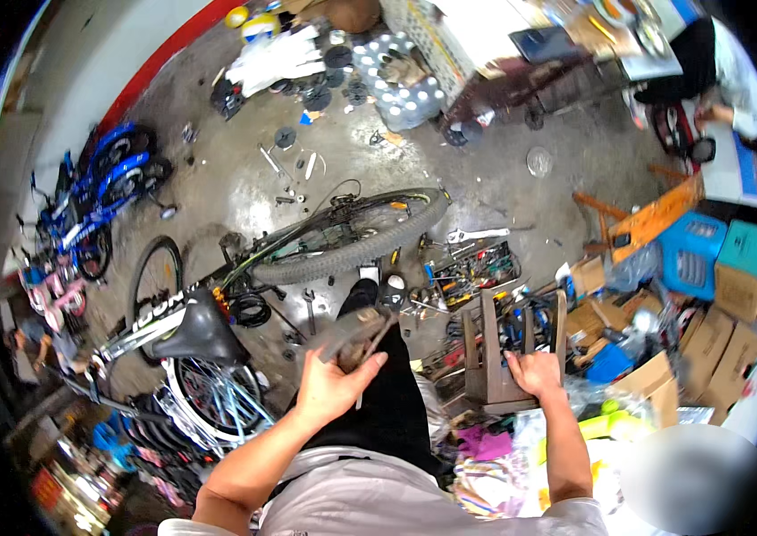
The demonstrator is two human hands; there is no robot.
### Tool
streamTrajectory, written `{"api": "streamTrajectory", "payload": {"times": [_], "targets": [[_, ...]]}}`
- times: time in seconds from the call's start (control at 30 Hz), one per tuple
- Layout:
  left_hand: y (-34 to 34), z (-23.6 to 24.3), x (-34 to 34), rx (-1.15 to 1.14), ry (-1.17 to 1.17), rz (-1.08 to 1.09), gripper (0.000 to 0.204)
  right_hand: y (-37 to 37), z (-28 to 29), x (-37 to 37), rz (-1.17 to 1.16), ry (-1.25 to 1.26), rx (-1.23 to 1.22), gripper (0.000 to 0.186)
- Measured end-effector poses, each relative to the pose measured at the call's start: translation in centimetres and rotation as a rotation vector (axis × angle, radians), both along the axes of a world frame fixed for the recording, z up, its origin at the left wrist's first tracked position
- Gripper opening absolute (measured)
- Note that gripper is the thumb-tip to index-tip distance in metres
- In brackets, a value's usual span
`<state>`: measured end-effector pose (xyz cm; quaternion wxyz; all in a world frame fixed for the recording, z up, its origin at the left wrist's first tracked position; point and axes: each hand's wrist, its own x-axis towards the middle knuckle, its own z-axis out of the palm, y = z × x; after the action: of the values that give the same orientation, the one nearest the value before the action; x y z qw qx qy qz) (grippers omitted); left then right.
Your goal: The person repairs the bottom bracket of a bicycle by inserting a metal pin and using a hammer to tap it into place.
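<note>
Left hand (332, 389) fingers clasp a blurred brown object (359, 332); right hand (538, 373) fingers curl on the upturned stool (491, 388), probably stiff, heavyish, best held by a leg (560, 322).

1. I wear this camera on my head, the left one of a side-by-side pair, so it looks out from above my own body.
2. It faces down and somewhat ahead: my shirt (352, 496) fills the bottom edge, and the floor (209, 170) spreads out above it.
3. The picture is upright, its left being my left.
4. The lens is a wide fisheye, bending the white wall (142, 67) along the left rim.
5. Nearest are my shirt and forearms (262, 456); my left fingers (375, 362) and right fingers (516, 362) reach farther out, below mid-height.
6. Well beyond, near the top, is a desk (481, 36), seen from above.
</note>
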<state>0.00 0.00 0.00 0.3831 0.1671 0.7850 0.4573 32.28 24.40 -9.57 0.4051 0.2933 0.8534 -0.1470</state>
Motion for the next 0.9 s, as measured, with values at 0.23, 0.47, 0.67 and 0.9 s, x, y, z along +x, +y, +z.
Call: {"api": "streamTrajectory", "payload": {"times": [0.23,0.47,0.67,0.9], "targets": [[-0.9,3.4,-12.4,0.182,-0.241,0.654,0.029,6.4,13.7,-20.5,0.673,0.324,-0.178,0.046],[-4.0,1.8,-22.5,0.497,-0.114,0.991,0.018,6.7,21.5,-39.4,1.169,0.339,-0.288,0.049],[-8.6,-0.9,-25.8,0.619,-0.089,1.226,0.017,5.9,22.7,-51.1,1.321,0.416,-0.295,0.033],[-11.1,3.3,-20.9,0.680,0.055,1.518,0.018,7.7,20.9,-59.1,1.266,0.732,-0.308,0.029]]}}
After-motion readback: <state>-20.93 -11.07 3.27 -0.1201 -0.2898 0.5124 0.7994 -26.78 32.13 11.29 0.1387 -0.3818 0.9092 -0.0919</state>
